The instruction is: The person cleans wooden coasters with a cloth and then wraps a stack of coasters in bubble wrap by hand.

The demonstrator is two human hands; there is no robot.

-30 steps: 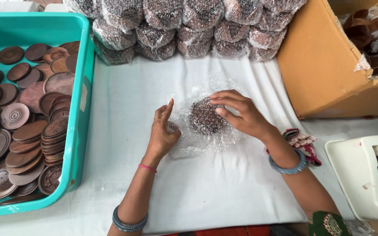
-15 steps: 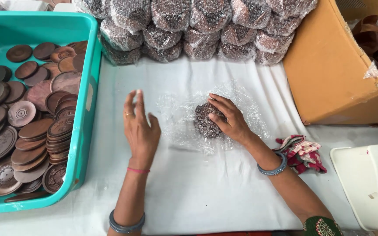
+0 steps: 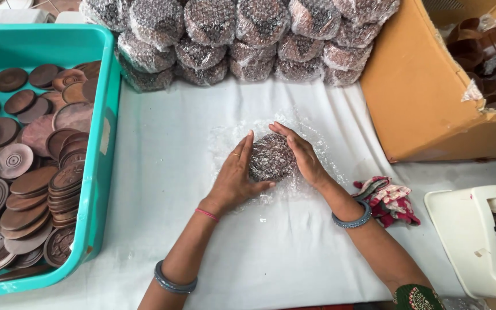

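Spreading across the whole workspace, a white table cloth point(image 3: 144, 229) carries everything, and a large teal plastic bin point(image 3: 96, 172) on its left side is heaped with brown carved wooden discs point(image 3: 35, 178). A tan cardboard box point(image 3: 426, 97) stands at the right, a row of bubble-wrapped bundles point(image 3: 242, 40) lines the far edge, and a white tape dispenser point(image 3: 477, 241) sits at the near right corner, with a crumpled patterned cloth point(image 3: 388, 200) just beside the right forearm. At the centre lies the round bundle point(image 3: 271, 156), a dark disc-shaped stack half swathed in a clear bubble wrap sheet point(image 3: 311, 143) whose loose edges spread out beneath it. The left hand point(image 3: 233, 178) cups its left side with fingers flat and together, thumb pressed to the near edge; the right hand point(image 3: 302, 152) curves over its right side, fingers loosely bent against the wrap. The bundle looks firm and moderately weighty inside, cushioned and rather slippery outside, so holding it by opposite flanks seems soundest. Nothing crowds the hands; only the loose film could snag.
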